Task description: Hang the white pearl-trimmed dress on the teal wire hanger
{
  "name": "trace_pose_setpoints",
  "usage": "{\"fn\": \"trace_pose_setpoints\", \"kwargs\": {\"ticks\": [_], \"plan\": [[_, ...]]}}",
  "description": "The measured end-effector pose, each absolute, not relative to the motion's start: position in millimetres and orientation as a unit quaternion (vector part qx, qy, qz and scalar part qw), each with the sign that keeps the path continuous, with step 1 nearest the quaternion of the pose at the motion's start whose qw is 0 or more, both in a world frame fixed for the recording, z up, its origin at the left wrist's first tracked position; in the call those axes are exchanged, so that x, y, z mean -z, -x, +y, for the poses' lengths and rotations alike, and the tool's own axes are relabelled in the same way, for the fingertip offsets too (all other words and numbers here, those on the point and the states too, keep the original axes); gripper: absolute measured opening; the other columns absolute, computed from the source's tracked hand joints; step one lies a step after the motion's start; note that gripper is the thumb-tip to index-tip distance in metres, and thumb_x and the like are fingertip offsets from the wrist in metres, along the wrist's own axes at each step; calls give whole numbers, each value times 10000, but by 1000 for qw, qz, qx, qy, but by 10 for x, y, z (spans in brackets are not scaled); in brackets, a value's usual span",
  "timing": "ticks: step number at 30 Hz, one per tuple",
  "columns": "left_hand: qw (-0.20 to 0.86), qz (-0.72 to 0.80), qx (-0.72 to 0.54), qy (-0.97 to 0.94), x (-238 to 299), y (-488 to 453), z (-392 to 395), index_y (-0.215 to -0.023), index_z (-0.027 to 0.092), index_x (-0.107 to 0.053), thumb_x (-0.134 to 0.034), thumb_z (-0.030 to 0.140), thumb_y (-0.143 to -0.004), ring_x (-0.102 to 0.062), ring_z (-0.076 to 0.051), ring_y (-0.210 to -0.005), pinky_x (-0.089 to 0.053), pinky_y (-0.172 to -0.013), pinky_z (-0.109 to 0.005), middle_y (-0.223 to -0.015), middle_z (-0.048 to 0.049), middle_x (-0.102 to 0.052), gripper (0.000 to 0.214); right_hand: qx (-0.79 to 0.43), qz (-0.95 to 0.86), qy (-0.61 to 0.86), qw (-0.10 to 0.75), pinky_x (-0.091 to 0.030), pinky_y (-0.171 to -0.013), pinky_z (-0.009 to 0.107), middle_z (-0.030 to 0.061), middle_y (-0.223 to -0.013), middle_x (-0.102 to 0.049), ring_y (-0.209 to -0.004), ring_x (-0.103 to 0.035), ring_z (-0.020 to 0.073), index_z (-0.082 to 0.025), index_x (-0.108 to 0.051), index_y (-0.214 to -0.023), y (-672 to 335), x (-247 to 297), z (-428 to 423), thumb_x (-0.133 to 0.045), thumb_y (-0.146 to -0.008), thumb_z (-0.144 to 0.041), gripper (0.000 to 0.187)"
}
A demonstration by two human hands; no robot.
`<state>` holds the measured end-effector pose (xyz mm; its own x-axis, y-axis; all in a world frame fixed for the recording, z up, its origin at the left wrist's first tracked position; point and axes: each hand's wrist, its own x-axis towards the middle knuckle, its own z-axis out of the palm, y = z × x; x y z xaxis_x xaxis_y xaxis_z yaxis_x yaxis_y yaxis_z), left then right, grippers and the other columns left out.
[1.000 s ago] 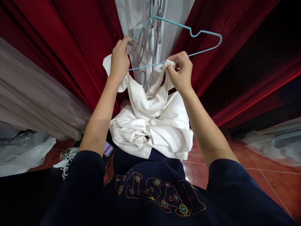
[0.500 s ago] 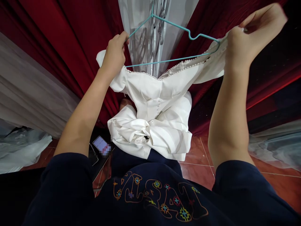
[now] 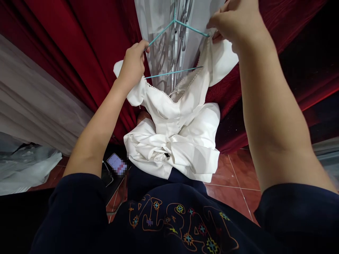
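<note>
A white dress [image 3: 169, 116] with a beaded neckline and a row of small buttons hangs in front of me, its skirt bunched over my lap. The thin turquoise hanger [image 3: 162, 31] sits inside its neckline, with both shoulders inside the puffed sleeves. My left hand [image 3: 134, 61] is closed around the hanger's left shoulder and the sleeve there. At the upper right, my right hand [image 3: 233, 23] pinches the right sleeve [image 3: 222, 60] beside the hanger's right end. That end of the hanger is hidden by the cloth and fingers.
Dark red curtains [image 3: 87, 60] hang on both sides of a pale panel with metal bars [image 3: 173, 53]. A lit phone [image 3: 116, 163] lies on a dark surface at lower left. Sheer white fabric [image 3: 34, 169] spreads over the red tiled floor [image 3: 238, 173].
My right hand has swung left and up, bringing the right sleeve over the hanger's right end, which was bare before. My left hand keeps its hold.
</note>
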<state>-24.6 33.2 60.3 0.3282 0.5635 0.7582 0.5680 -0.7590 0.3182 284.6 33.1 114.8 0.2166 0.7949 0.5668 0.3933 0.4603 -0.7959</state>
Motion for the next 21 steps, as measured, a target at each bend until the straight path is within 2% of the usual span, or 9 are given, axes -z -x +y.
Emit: {"fn": "trace_pose_setpoints", "kwargs": {"ticks": [2, 4, 7, 9, 12, 15, 18, 19, 21], "plan": [[8, -347, 470, 812, -577, 254, 355, -917, 408, -669, -527, 405, -985, -471, -293, -714, -407, -752, -470, -766, -66, -521, 158, -29, -605, 530, 594, -479, -715, 291, 2, -707, -603, -726, -616, 130, -184, -521, -655, -2774, -1053, 217, -685, -768, 15, 282], [16, -342, 474, 811, -540, 251, 372, -985, 363, -693, -493, 283, -979, -482, -278, -715, -405, -767, -454, -762, -56, -525, 215, 70, -667, 473, 572, -534, -926, 323, 84, -1028, -711, -997, -661, 173, -163, -627, -879, -2730, -873, 94, -658, -777, 33, 223], [8, -337, 484, 807, -489, 228, 362, -1094, 349, -728, -483, 196, -940, -537, -290, -764, -425, -815, -462, -789, -60, -567, 327, 83, -763, 371, 522, -506, -1158, 397, 107, -1329, -684, -1248, -629, 209, -199, -587, -1258, -2646, -493, 22, -629, -788, 5, 514], [-6, -331, 499, 801, -482, 229, 321, -1121, 407, -743, -508, 246, -939, -583, -324, -833, -457, -865, -499, -857, -76, -609, 338, 65, -808, 342, 476, -467, -1224, 463, 91, -1429, -645, -1356, -578, 250, -260, -560, -1320, -2546, -217, 68, -665, -831, -119, 520], [-9, -294, 552, 780, -497, 337, 229, -1110, 468, -754, -565, 434, -991, -626, -355, -1067, -478, -1012, -530, -1042, -81, -662, 227, 25, -832, 356, 424, -446, -1204, 575, 77, -1398, -664, -1327, -573, 330, -319, -603, -1264, -2360, 143, 202, -631, -937, -469, 361], [8, -272, 670, 691, -383, 588, 161, -1141, 376, -731, -576, 599, -1027, -601, -283, -1237, -454, -1113, -452, -1188, -63, -657, 295, 18, -795, 403, 454, -425, -1179, 619, 83, -1250, -699, -1232, -588, 342, -341, -646, -1185, -2235, 376, 259, -487, -976, -680, 429], [-79, -417, 763, 488, 64, 827, 105, -1163, 281, -624, -431, 625, -1074, -599, -197, -1225, -481, -983, -354, -1142, -45, -652, 405, 41, -769, 412, 487, -417, -1160, 634, 105, -1197, -693, -1218, -597, 355, -336, -653, -1186, -2222, 480, 157, -471, -1001, -599, 369], [-141, -498, 736, 437, 289, 864, 74, -1175, 267, -598, -387, 584, -1085, -615, -186, -1194, -491, -940, -332, -1122, -49, -651, 391, 50, -767, 408, 492, -418, -1153, 636, 111, -1198, -690, -1222, -600, 360, -331, -650, -1201, -2238, 493, 101, -484, -1002, -549, 338], [-263, -645, 591, 408, 796, 851, -9, -1244, 271, -567, -414, 481, -1077, -619, -175, -1192, -503, -949, -308, -1157, -47, -656, 309, 65, -769, 401, 493, -426, -1141, 630, 111, -1195, -691, -1216, -605, 361, -328, -646, -1218, -2283, 495, -9, -506, -993, -470, 301]]}}
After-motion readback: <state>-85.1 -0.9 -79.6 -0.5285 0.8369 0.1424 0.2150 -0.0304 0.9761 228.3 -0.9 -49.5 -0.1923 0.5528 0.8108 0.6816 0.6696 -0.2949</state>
